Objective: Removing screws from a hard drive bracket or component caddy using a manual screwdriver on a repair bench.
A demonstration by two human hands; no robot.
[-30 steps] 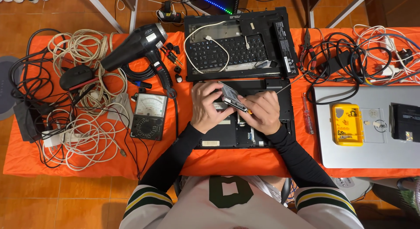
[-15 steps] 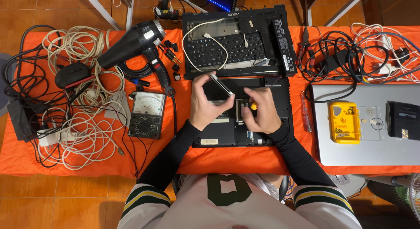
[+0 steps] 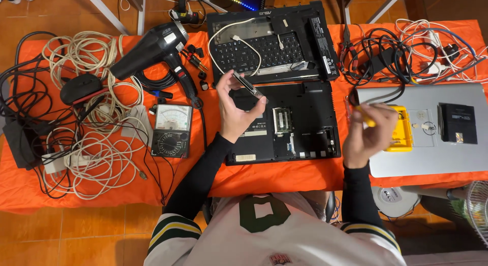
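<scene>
**Drive lifted clear of the opened laptop base**

Drive [image 3: 247, 86], a slim silver-edged slab, sits tilted in the left hand [image 3: 235, 109], pinched by its long edges between thumb and fingers above the black laptop base [image 3: 305, 126] on the orange desk [image 3: 274, 177]. The right hand [image 3: 368, 134] is curled shut around a yellow-handled screwdriver [image 3: 367, 117], off beside the yellow parts tray [image 3: 399, 128]. Gripping the edges only seems wise, with fingers kept off the connector end and the tool tip held away from the exposed memory module [image 3: 281, 119].
</scene>
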